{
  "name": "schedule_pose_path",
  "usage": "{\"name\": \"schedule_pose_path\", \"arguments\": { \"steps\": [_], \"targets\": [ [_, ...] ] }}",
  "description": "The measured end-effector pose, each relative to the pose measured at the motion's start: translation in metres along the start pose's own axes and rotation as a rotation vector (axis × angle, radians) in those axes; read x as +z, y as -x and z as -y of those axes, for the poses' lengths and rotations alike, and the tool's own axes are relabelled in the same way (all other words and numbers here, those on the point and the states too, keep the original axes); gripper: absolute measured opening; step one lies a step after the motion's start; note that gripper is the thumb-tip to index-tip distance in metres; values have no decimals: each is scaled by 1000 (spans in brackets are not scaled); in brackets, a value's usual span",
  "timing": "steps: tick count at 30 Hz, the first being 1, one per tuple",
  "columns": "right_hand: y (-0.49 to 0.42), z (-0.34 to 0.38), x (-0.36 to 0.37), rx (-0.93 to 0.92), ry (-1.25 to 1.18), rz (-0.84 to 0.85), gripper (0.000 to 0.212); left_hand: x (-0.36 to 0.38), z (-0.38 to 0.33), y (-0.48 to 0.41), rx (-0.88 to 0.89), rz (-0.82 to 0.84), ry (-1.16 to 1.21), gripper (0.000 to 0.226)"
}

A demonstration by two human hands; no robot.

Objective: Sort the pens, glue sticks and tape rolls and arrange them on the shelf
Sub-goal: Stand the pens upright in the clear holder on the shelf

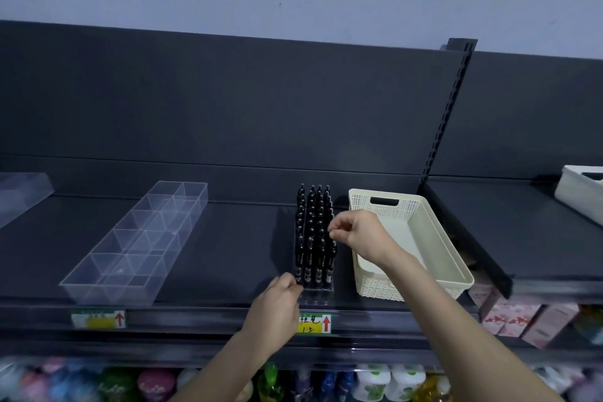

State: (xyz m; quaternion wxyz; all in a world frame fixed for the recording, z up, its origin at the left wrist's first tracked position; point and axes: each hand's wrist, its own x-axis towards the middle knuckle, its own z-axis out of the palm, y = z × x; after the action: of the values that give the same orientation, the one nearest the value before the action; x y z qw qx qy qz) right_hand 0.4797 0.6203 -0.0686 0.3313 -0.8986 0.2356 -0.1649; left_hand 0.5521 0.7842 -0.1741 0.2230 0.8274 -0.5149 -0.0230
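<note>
Several black pens [314, 232] stand upright in rows in a clear pen stand [316, 294] on the dark shelf [228, 248]. My left hand [277, 307] grips the stand's front left corner. My right hand [355, 232] hovers at the right side of the pen rows, thumb and fingers pinched together at a pen top. I cannot tell whether it holds a pen. A cream plastic basket [408, 245] stands empty right of the pens. No glue sticks or tape rolls are in sight.
A clear divided tray [137, 245] lies empty on the shelf to the left, another clear box [19, 196] at the far left. A white bin [584, 196] sits on the neighbouring shelf at right. Price labels [315, 323] line the shelf edge. Bottles and boxes fill the shelf below.
</note>
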Motion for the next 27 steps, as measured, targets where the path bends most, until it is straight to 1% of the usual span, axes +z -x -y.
{"name": "schedule_pose_path", "arguments": {
  "steps": [5, 13, 16, 19, 22, 23, 25, 27],
  "targets": [
    [0, -4, -1, -34, 85, 11, 10, 0, 0, 0, -3, 8, -9, 39],
    [4, -10, 4, -16, 15, -20, 11, -5, -4, -1, -16, 35, -36, 37],
    [9, -13, -2, -17, -41, -60, 15, -8, -12, -1, -29, 23, -69, 33],
    [19, -25, -14, 19, -82, -127, 12, -8, -28, 1, 3, -4, -61, 31],
    [34, -48, -31, 106, -104, -211, 23, -5, -54, -1, 62, 15, 12, 32],
    [40, -56, -38, 134, -88, -244, 21, -3, -64, -3, 81, 26, 42, 33],
    [52, -74, -53, 196, 24, -287, 12, 2, -85, -10, 109, 41, 88, 36],
    [62, -97, -65, 238, 171, -293, 18, 7, -105, -20, 121, 33, 115, 37]
  ]
}}
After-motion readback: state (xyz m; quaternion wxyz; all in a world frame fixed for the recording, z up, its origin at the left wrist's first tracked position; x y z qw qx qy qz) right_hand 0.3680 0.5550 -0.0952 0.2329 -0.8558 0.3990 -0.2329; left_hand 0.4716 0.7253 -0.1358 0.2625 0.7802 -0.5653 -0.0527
